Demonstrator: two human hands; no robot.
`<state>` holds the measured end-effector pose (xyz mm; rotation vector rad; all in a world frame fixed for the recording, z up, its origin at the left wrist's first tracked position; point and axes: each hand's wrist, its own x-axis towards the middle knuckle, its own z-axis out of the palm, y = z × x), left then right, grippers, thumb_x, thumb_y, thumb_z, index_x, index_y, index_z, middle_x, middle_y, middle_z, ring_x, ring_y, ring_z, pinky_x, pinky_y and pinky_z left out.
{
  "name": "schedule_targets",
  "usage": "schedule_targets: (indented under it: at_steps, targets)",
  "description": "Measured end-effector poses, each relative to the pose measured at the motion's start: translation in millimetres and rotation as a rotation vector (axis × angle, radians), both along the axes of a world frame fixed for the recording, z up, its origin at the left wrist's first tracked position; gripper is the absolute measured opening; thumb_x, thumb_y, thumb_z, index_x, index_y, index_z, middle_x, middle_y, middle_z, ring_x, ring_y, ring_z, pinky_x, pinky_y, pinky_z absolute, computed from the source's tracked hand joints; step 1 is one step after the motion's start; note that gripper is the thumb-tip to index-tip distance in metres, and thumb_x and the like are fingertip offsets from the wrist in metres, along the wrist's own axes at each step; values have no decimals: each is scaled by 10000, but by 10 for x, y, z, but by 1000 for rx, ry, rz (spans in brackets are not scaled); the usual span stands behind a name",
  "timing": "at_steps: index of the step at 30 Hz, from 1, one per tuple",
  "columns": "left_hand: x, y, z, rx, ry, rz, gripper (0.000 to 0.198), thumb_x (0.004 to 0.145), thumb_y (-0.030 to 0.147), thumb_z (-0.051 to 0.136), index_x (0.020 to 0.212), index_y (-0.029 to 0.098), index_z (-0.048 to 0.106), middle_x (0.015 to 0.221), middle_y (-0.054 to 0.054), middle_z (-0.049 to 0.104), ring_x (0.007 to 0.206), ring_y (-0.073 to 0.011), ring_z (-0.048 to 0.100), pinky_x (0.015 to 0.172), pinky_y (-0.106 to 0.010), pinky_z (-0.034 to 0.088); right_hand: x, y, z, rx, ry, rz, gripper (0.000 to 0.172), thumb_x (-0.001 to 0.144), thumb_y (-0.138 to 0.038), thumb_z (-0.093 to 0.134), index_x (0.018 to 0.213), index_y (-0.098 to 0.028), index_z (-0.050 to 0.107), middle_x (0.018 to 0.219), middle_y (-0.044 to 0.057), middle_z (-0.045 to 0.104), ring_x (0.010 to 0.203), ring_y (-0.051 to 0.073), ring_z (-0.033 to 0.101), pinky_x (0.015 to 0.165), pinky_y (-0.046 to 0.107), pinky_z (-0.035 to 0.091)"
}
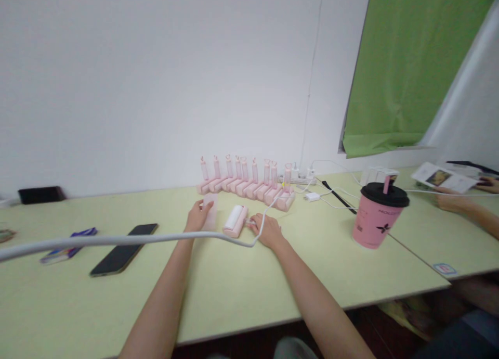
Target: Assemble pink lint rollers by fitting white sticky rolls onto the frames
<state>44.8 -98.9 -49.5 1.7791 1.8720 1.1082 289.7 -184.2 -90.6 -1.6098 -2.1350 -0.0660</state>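
Note:
A small pink device (235,221) with a white rounded panel lies on the table between my two hands. My left hand (197,216) pinches a thin, translucent pale sleeve or sheet (211,212) just left of the device. Beside the device's right end, my right hand (268,230) is closed on a small white connector (250,221); whether it is plugged in I cannot tell. Behind them stands a row of several pink devices (249,189), each with an upright, clear-and-pink strap-like piece. A white cable (156,239) crosses the view in front of my forearms.
A pink lidded cup (376,221) stands at right. A power strip (300,181) with chargers lies by the wall, near a white plug (312,196) and black strap (338,196). At left are a phone (122,251) and purple packet (69,247). Another person's hand (448,199) holds a printed card (442,178).

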Motion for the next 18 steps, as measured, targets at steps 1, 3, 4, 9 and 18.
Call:
schedule_targets:
  at_steps: [1,3,4,9,18]
  targets:
    - [70,34,-18,-16,-57,-55,604,770,557,439,1198,132,461,1078,-147,595,964,-273,575,820,-369,427,6,-4,5,8,10,-8,314,921,-388,355,1076,-205,557,1058,54,611,968,176,557,785,274,394]
    - [197,72,-87,-83,-163,-162,625,735,551,506,1201,138,451,1052,-127,602,911,-252,587,805,-359,433,15,-9,13,28,33,-23,306,923,-377,352,1078,-210,556,1063,45,614,966,173,560,775,267,397]
    - [247,79,-134,-119,-214,-198,642,705,548,550,1189,138,454,1043,-123,604,902,-251,586,805,-360,434,17,-9,17,38,45,-24,305,925,-374,347,1075,-211,557,1060,40,618,962,171,562,770,264,398]
    - [352,76,-346,-146,-377,-228,590,723,533,546,1143,132,443,1125,-143,559,1007,-241,546,870,-348,411,47,11,34,35,49,-1,310,928,-382,344,1081,-225,564,1055,36,627,963,166,568,767,251,393]
    - [346,86,-369,-150,-616,-353,520,724,520,546,1099,172,449,1003,-88,592,890,-208,587,779,-316,452,135,-2,97,77,-5,40,319,928,-382,348,1130,-245,553,1057,46,616,969,159,559,763,239,385]
